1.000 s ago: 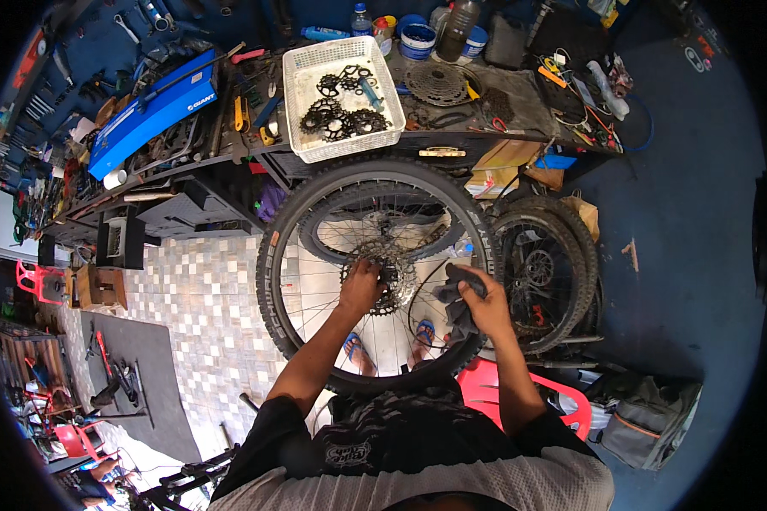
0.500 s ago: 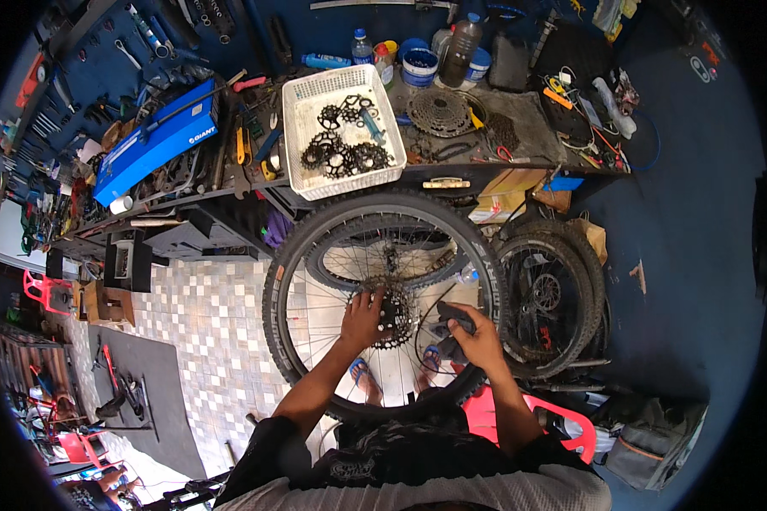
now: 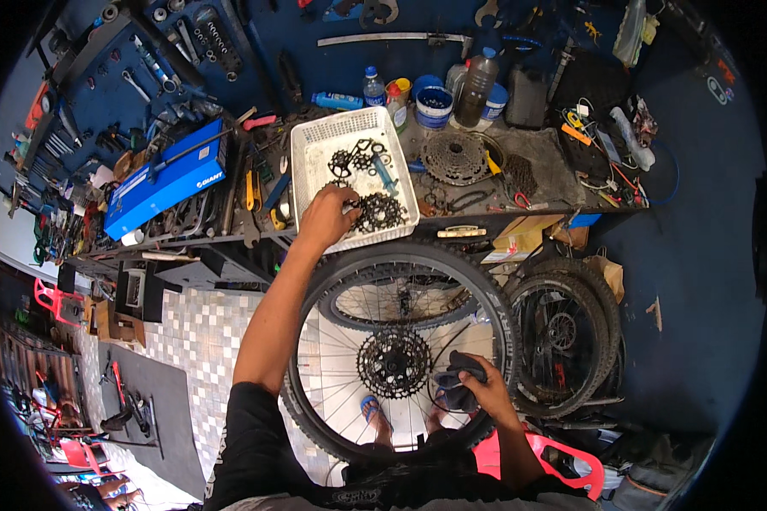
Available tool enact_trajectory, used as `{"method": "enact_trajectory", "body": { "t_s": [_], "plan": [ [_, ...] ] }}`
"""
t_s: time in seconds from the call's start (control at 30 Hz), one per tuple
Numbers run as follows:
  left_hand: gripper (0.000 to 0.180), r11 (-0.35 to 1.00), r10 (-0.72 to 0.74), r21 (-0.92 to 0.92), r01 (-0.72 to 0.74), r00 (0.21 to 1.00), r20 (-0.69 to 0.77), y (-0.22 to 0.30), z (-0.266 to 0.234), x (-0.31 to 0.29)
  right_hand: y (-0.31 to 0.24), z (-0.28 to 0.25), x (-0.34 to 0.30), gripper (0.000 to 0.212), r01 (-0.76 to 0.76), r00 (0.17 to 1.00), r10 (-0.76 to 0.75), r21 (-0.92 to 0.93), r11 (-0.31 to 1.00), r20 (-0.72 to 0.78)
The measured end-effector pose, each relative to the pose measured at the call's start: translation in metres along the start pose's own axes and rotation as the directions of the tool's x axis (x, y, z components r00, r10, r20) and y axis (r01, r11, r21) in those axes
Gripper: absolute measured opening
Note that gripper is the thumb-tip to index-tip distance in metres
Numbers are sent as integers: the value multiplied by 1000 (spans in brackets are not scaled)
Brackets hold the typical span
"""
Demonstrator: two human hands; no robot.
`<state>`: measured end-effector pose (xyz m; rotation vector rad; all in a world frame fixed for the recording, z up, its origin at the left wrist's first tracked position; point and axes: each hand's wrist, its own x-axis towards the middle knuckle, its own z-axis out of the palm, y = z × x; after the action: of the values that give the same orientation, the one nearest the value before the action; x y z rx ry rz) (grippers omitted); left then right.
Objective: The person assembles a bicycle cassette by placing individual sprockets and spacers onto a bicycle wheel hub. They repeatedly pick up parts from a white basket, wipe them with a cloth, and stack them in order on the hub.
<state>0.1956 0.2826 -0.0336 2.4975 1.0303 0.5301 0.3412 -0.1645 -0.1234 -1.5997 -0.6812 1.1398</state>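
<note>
Left hand (image 3: 325, 218) at far cogs (image 3: 379, 212) — can't tell finger grip; likely stiff, slick, hold by rims. Right hand (image 3: 491, 397): fingers clamped on dark cloth (image 3: 458, 395).

The shirt (image 3: 254, 443) is black and short-sleeved, with a faint pale print (image 3: 358, 496) and grey cloth (image 3: 435, 505) at its near edge. The sandals (image 3: 370, 407) look blue; left hand (image 3: 325, 217) and right hand (image 3: 486, 393) are bare.

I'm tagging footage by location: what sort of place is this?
Most likely a bicycle repair workshop, judging by the spoked wheel, the white basket holding sprockets, and tools hanging on the blue wall.
</note>
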Motion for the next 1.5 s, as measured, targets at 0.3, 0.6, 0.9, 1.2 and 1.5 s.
{"method": "enact_trajectory", "body": {
  "t_s": [0.3,0.6,0.9,1.2,1.5],
  "plan": [
    [111,900,-158,427,-82,852,498,-9,40,51,19,-12,8,39,-63,997,62,-24,998,-36],
    [83,866,-122,490,-99,909,399,-52,18,70,31,-5,17,38,-102,995,102,20,995,-11],
    [118,900,-55,394,-187,848,527,-11,40,68,31,-1,23,36,-93,996,93,-22,995,4],
    [90,957,-132,290,-20,860,494,-15,44,87,37,-6,13,39,-81,996,80,-8,997,-23],
    [74,961,-119,-178,212,897,425,-34,27,100,7,-3,9,41,-41,999,42,-52,998,19]
  ]
}}
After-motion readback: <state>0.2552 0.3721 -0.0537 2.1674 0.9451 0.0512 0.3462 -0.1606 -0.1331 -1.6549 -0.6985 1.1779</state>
